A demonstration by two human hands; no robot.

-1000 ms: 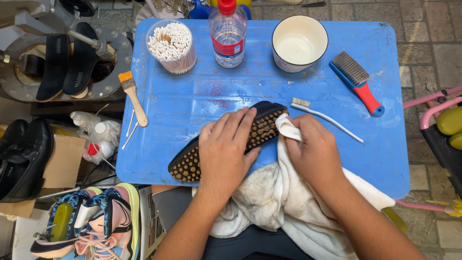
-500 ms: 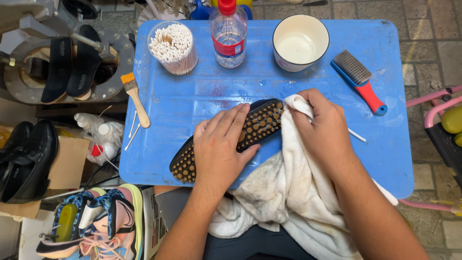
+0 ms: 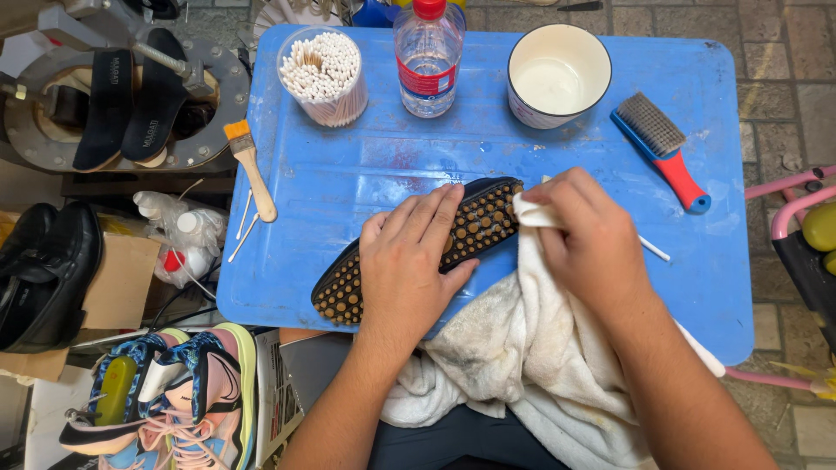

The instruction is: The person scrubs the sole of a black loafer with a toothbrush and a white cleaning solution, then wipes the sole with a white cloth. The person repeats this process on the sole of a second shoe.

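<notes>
1. Head view: shoe (image 3: 418, 252) lies sole-up on the blue counter (image 3: 348, 174), heel toward the near-left edge, toe pointing up-right toward the bowl (image 3: 557, 74).
2. Left hand (image 3: 414, 265) lies flat over the mid-sole, fingers spread and extended. It presses down and is not wrapped around the shoe.
3. Right hand (image 3: 592, 244) is closed around a pinch of white towel (image 3: 522, 348), with the wad touching the toe end of the shoe.
4. Doing it well, my read: keep the left palm pressing so the shoe can't pivot, and rub with short strokes along the sole. The rubber studs look likely to snag a loose cloth, so keep the wad tight.
5. Shift the left hand heelward when working the mid-sole, as it currently covers that patch.
6. Edges: the heel sits just at the near counter edge, and most of the towel hangs off it onto the lap. A push toward the heel could slide the shoe off, so stroke toward the toe.
7. Room: open counter beyond the shoe, toward the bottle (image 3: 427, 57) and swab cup (image 3: 324, 77).
8. Right of the shoe: a thin white stick (image 3: 653, 248) just beyond the right hand, red-handled brush (image 3: 662, 148) farther out. Some clearance, not much.
9. Left of the shoe: small paintbrush (image 3: 251, 170) near the counter's left edge, well apart.
</notes>
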